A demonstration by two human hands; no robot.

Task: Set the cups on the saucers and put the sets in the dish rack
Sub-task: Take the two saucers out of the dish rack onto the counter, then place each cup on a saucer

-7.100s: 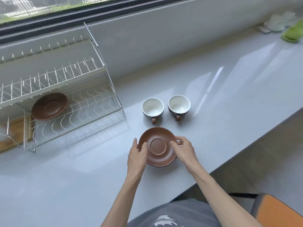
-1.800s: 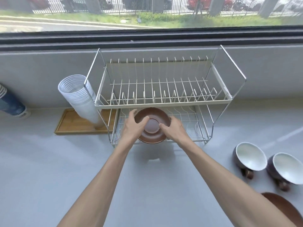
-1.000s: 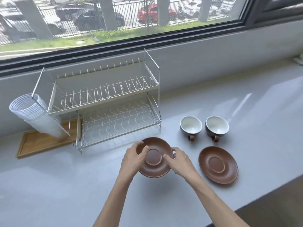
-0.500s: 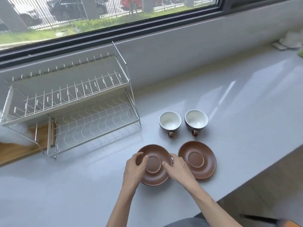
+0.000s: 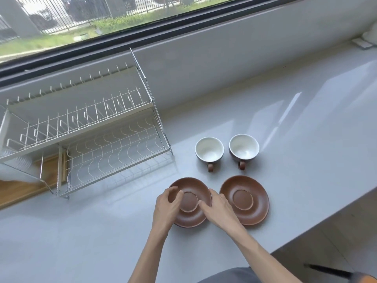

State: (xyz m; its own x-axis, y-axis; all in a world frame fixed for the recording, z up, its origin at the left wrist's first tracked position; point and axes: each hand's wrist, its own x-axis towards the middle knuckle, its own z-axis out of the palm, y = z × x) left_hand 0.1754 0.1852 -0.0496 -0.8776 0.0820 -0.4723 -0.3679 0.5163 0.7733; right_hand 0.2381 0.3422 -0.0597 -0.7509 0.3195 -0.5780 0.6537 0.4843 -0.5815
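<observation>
Left saucer (image 5: 190, 202): brown, lies flat on the grey counter (image 5: 306, 139), just beside its twin; both hands are on it.
Left hand (image 5: 166, 205): fingers curled over the saucer's left rim, thumb on the upper face near the centre ring; it grips the saucer.
Right hand (image 5: 219, 209): fingers bent over the saucer's right rim, fingertips reaching toward the centre ring; it grips the same saucer from the other side.
Right saucer (image 5: 244, 199): brown, flat on the counter, untouched, rim close to the left saucer's; whether the rims touch cannot be told behind the right hand.
Left cup (image 5: 209, 150): white inside, dark outside, upright on the counter behind the left saucer, brown handle toward the person; not on a saucer.
Right cup (image 5: 244, 148): same make, upright behind the right saucer, handle toward the person; not on a saucer.
Dish rack (image 5: 89, 129): two-tier wire rack at the left, well apart from the crockery; both tiers hold nothing of the task.
Done, by judgement: both saucers laid out in front of their cups.
Left to do: release the saucer, seat each cup on its centre ring, carry two sets to the rack.
Progress: early; no set is assembled and none is racked.
Risk noted: a cup may slide on its saucer if a set is carried tilted.
</observation>
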